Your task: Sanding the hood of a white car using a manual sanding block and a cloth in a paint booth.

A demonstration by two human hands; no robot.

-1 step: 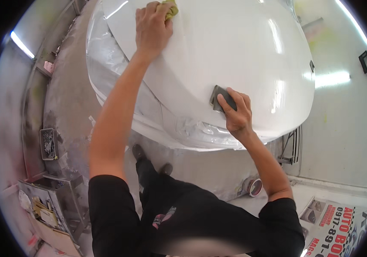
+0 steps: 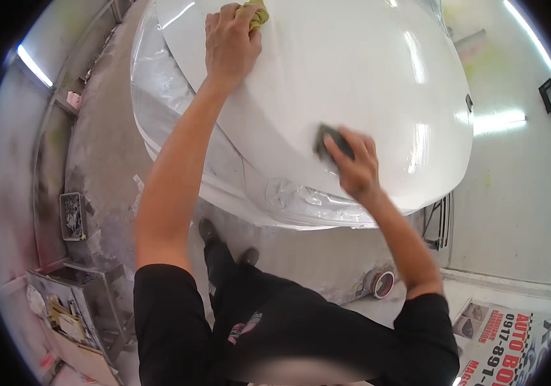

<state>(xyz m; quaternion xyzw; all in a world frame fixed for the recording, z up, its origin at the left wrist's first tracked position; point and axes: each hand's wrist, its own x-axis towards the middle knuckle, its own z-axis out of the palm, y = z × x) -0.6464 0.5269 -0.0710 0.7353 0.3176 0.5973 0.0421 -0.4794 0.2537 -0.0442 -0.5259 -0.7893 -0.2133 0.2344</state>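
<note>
A white car hood (image 2: 346,77) spreads out before me, with shine from the lights on its right side. My left hand (image 2: 233,48) rests at its far left part, fingers closed around a crumpled yellow-green cloth (image 2: 258,16). Nearer and to the right, my right hand (image 2: 359,164) grips a dark sanding block (image 2: 336,143) laid on the hood's surface; both are smeared by motion. Clear plastic film (image 2: 304,196) covers the car's front below the hood edge, and more film runs along the left side.
A grey tray of small bits (image 2: 73,216) lies on the floor at left, above a metal cabinet (image 2: 89,302) holding supplies. A round can (image 2: 381,283) stands behind me at right, near a printed banner (image 2: 507,341). A floodlight (image 2: 550,96) hangs on the right wall.
The sanding block in my right hand has shifted very slightly up the hood and is now blurred. My left hand and the cloth stay at nearly the same spot.
</note>
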